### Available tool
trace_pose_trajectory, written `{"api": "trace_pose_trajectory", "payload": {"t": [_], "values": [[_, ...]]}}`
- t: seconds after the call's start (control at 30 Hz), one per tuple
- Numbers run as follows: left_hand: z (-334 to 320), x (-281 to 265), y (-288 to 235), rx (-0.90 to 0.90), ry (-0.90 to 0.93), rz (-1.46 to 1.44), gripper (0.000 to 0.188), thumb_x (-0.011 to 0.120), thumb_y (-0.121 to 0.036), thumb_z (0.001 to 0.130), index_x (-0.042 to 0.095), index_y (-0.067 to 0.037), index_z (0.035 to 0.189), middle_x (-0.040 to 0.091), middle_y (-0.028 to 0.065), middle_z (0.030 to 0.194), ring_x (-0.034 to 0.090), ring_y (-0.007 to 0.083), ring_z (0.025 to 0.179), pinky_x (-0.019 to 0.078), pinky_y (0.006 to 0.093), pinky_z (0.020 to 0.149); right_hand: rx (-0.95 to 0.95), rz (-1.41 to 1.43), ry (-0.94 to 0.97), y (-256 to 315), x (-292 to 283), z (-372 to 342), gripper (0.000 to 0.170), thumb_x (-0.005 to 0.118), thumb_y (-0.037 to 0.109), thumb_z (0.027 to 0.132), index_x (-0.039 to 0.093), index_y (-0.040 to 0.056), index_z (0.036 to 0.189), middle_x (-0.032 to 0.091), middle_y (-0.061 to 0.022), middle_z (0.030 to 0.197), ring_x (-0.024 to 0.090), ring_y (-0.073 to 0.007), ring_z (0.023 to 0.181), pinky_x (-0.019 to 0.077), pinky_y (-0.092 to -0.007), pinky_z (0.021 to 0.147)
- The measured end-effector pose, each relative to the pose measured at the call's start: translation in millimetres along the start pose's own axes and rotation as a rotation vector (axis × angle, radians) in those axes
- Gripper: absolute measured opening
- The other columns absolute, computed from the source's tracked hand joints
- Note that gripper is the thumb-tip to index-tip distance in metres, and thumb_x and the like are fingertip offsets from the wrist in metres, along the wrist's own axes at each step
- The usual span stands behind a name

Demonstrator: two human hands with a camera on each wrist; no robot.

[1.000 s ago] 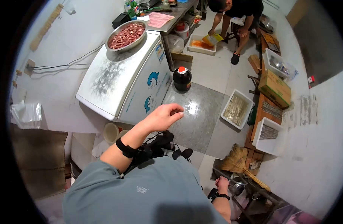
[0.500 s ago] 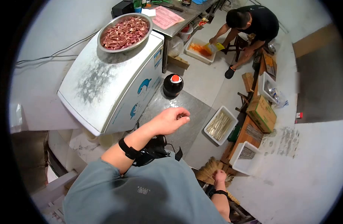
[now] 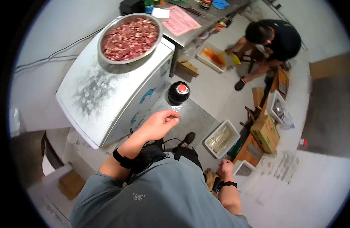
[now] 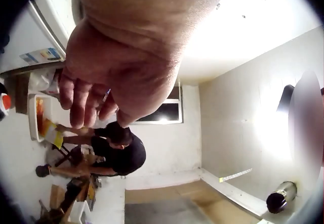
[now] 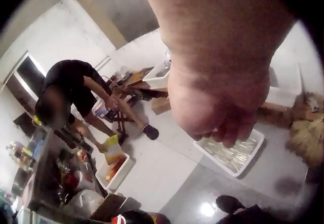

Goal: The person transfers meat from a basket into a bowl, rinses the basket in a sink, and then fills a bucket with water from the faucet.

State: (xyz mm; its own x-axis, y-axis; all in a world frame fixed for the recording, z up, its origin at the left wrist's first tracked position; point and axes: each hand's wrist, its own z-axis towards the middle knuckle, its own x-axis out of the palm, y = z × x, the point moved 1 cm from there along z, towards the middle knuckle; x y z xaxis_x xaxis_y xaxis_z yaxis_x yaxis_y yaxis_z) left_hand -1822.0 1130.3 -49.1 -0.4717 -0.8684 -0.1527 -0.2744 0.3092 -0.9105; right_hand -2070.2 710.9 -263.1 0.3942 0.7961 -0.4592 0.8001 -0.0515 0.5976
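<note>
My left hand (image 3: 159,123) hangs in the air beside the white freezer (image 3: 87,91), its fingers loosely bent and nothing in its grasp. Its palm and relaxed fingers show in the left wrist view. A big dark bottle with a red cap (image 3: 178,93) stands on the floor just beyond that hand. On top of the freezer sits a metal bowl (image 3: 159,36) heaped with cut raw meat (image 3: 129,40). Low on the right, my right hand (image 3: 225,167) hangs loosely curled with nothing visible in it. A white tray of thin sticks (image 3: 221,139) lies on the floor beyond it.
Another person (image 3: 279,41) sits bent over a white tray with orange-red contents (image 3: 211,57), holding a yellow packet (image 5: 114,150). A cardboard box (image 3: 265,133) and more white trays line the right wall. A table with a pink sheet (image 3: 180,21) adjoins the freezer.
The view has shifted forward, so the freezer and meat bowl look nearer. My right hand has moved away from the broom. The left hand keeps its loose bend; the other person leans lower.
</note>
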Motion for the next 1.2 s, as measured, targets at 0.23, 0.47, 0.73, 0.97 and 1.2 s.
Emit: {"api": "trace_pose_trajectory", "payload": {"t": [0.23, 0.47, 0.73, 0.97, 1.2], "values": [[18, -2, -18, -0.137, -0.245, 0.018, 0.029, 0.058, -0.02, 0.091, 0.06, 0.002, 0.111, 0.066, 0.0064, 0.094, 0.059, 0.0121, 0.087, 0.0477, 0.0274, 0.078, 0.12, -0.003, 0.197, 87, 43, 109, 0.01, 0.051, 0.009, 0.088, 0.047, 0.0046, 0.081, 0.048, -0.0044, 0.066, 0.048, -0.0158, 0.051, 0.0355, -0.0287, 0.041], [30, 10, -38, -0.211, -0.471, 0.023, 0.028, 0.057, -0.02, 0.092, 0.059, 0.002, 0.11, 0.065, 0.004, 0.089, 0.057, 0.0097, 0.08, 0.0465, 0.0246, 0.073, -0.057, -0.157, 0.378, 157, 84, 244, 0.012, 0.054, 0.014, 0.088, 0.052, 0.0028, 0.087, 0.053, -0.0069, 0.07, 0.052, -0.0182, 0.053, 0.0396, -0.0302, 0.042], [-6, 15, -24, -0.27, -0.757, -0.056, 0.022, 0.055, -0.014, 0.094, 0.058, 0.0, 0.11, 0.064, 0.005, 0.093, 0.058, 0.0127, 0.082, 0.0475, 0.0262, 0.075, -0.22, -0.541, 0.553, 226, 158, 296, 0.014, 0.056, 0.015, 0.087, 0.054, 0.0018, 0.089, 0.056, -0.0067, 0.069, 0.056, -0.0183, 0.054, 0.0418, -0.0298, 0.042], [-36, 1, 3, -0.155, -0.889, -0.234, 0.02, 0.055, -0.013, 0.094, 0.058, 0.0, 0.109, 0.063, 0.0044, 0.095, 0.059, 0.0135, 0.085, 0.0487, 0.028, 0.079, -0.346, -0.482, 0.625, 285, 211, 207, 0.018, 0.059, 0.015, 0.084, 0.061, -0.0027, 0.086, 0.06, -0.0088, 0.07, 0.057, -0.0168, 0.058, 0.046, -0.0316, 0.05], [-66, -29, 18, -0.102, -0.865, -0.334, 0.022, 0.053, -0.012, 0.094, 0.057, 0.001, 0.112, 0.064, 0.0084, 0.101, 0.06, 0.0153, 0.088, 0.0493, 0.0285, 0.081, -0.346, -0.632, 0.578, 263, 210, 184, 0.017, 0.058, 0.019, 0.086, 0.057, 0.002, 0.089, 0.057, -0.0042, 0.073, 0.058, -0.0162, 0.061, 0.0439, -0.0274, 0.048]]}}
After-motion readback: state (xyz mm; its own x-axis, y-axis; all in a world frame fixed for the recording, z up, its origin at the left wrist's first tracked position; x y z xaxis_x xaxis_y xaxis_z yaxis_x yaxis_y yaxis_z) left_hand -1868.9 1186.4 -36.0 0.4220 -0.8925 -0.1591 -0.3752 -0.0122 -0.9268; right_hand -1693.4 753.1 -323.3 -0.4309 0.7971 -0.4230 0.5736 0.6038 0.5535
